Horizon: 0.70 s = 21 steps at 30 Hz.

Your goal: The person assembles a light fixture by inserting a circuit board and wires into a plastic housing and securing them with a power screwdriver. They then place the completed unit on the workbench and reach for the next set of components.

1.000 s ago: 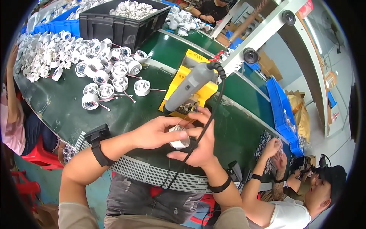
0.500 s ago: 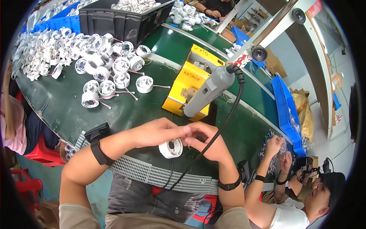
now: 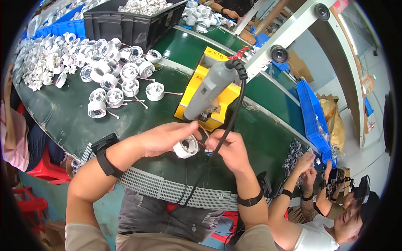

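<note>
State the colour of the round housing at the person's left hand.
The housing is white; the head view shows it best.

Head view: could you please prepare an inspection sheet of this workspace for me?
Surface: green bench, scuffed in places.
Things: white housing, with thin wires trailing toward a small part.
Clutter: loose housings and a pile of small white parts, at left.
Hands: left hand at the white housing, fingers partly hidden; right hand pinches the small part.
Cables: black cable from the grey tool crosses before the right hand.
Surroundings: yellow box, black bin, blue tray, co-worker at right.
</note>
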Each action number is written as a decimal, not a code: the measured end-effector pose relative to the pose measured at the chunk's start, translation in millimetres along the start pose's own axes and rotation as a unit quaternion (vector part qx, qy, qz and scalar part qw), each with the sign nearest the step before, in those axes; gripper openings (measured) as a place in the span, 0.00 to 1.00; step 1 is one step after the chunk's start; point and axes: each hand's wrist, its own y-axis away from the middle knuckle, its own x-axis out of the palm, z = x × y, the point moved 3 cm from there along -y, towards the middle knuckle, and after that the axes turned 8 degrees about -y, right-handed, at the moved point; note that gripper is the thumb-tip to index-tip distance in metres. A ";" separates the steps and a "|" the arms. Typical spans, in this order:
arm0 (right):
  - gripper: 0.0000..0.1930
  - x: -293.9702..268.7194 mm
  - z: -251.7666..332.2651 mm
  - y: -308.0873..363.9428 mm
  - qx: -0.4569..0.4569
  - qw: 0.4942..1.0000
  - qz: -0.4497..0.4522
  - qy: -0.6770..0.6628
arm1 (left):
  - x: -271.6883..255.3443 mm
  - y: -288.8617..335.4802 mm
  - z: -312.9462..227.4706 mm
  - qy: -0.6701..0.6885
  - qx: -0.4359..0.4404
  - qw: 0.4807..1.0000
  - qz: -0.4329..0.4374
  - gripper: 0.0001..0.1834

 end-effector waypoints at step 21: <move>0.06 -1.2 -7.4 -0.7 -0.069 0.996 0.003 -0.055 | 1.0 1.3 -0.4 0.184 -0.099 0.977 0.050 0.31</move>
